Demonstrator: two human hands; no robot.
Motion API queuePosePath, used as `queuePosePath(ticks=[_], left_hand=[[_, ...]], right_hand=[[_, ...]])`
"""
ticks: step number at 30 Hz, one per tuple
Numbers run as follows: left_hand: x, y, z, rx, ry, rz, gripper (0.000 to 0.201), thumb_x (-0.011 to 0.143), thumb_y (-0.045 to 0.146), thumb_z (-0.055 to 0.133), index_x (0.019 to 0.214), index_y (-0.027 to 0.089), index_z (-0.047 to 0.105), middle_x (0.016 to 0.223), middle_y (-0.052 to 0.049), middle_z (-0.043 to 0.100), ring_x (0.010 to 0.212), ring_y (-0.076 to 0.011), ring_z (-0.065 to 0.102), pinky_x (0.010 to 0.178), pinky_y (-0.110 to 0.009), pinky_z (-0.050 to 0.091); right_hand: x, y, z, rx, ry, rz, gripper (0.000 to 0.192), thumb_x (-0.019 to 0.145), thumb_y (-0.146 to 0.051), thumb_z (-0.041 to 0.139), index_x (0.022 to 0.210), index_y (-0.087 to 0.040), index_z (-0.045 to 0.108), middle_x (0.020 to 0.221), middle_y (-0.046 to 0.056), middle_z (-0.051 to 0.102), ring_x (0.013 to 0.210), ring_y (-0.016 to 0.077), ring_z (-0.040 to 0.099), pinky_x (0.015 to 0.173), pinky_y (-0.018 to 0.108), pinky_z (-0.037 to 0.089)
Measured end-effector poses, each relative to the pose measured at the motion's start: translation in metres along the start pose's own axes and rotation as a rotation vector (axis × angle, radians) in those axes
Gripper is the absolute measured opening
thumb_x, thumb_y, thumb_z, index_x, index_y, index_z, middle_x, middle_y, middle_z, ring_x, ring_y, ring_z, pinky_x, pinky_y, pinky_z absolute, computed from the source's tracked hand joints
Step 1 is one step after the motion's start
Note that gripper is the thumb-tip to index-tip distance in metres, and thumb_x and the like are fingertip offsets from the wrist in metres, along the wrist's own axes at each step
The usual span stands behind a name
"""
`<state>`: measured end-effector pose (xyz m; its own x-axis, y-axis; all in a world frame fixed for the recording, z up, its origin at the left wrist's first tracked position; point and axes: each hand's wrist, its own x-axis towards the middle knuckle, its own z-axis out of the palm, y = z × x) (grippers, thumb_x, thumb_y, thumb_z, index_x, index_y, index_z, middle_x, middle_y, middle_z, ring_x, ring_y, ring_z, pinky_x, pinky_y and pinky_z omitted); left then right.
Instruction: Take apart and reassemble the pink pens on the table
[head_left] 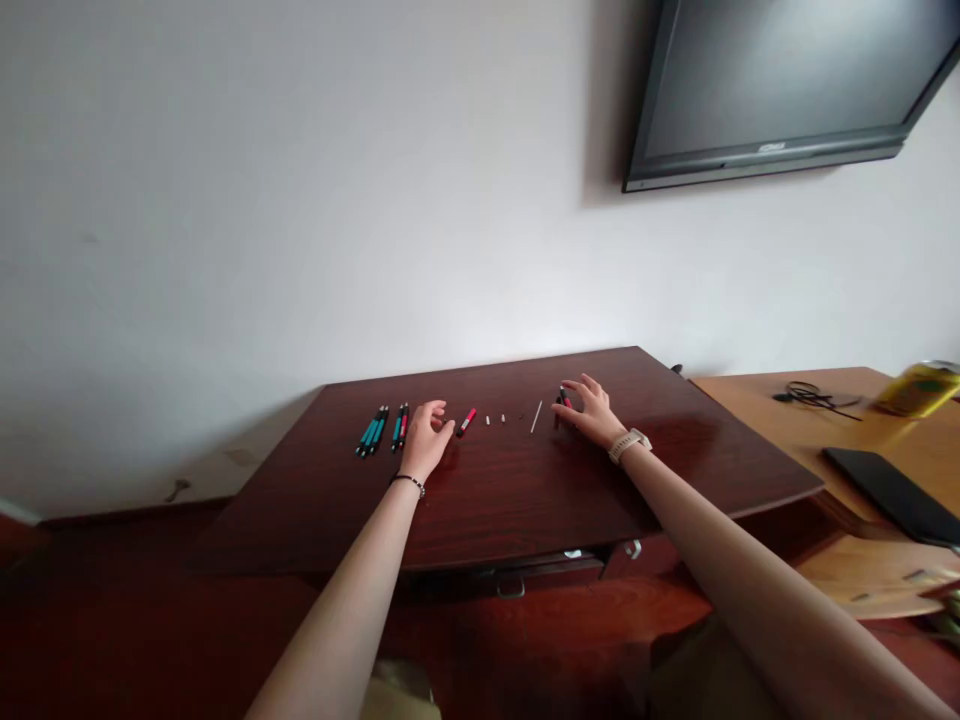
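Curving — open left hand (pixel 426 438) by red barrel (pixel 466 421), right hand (pixel 595 415) at pen (pixel 565 397), grip unclear — yellow can (pixel 919 390), contents hidden

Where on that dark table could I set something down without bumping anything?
Try the near stretch of the dark table, between the small parts and its front edge, or the right end, beyond the right hand. It's crowded left of the left hand, where pens lie side by side, and between the hands.

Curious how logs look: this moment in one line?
left hand: near pink piece; right hand: at dark piece; between: thin white rod
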<state>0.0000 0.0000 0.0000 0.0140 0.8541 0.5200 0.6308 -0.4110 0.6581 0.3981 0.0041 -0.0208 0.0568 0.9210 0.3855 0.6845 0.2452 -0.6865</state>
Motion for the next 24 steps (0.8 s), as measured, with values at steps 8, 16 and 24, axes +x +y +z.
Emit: queuePosePath(ticks=[8,16,24], left_hand=[[0.000,0.001,0.000,-0.002,-0.021,-0.003,0.059,0.073,-0.002,0.054,0.126,0.021,0.067,0.118,-0.009,0.069,0.093,-0.0202,0.064,0.090,-0.038,0.056],[0.003,-0.001,0.000,0.057,0.006,-0.030,0.044,0.080,-0.002,0.055,0.117,0.016,0.072,0.116,-0.012,0.069,0.092,-0.0211,0.066,0.094,-0.040,0.056],[0.005,0.000,0.001,0.113,-0.023,0.071,0.027,0.093,0.013,0.063,0.112,0.021,0.079,0.119,-0.011,0.072,0.099,-0.0253,0.070,0.103,-0.043,0.056]], right_hand=[[0.009,0.008,0.010,-0.024,0.066,-0.009,0.051,0.081,-0.065,0.081,0.119,-0.031,0.083,0.163,0.013,0.048,0.156,0.0438,0.031,0.127,0.068,0.028],[0.004,-0.012,-0.007,0.173,0.244,-0.050,0.035,0.085,-0.057,0.078,0.084,-0.022,0.076,0.135,0.016,0.073,0.129,0.0368,0.063,0.120,0.057,0.042],[-0.034,-0.075,-0.021,0.719,0.181,0.166,0.040,0.096,-0.062,0.064,0.098,-0.023,0.065,0.075,0.001,0.060,0.060,0.0143,0.053,0.055,0.026,0.045]])
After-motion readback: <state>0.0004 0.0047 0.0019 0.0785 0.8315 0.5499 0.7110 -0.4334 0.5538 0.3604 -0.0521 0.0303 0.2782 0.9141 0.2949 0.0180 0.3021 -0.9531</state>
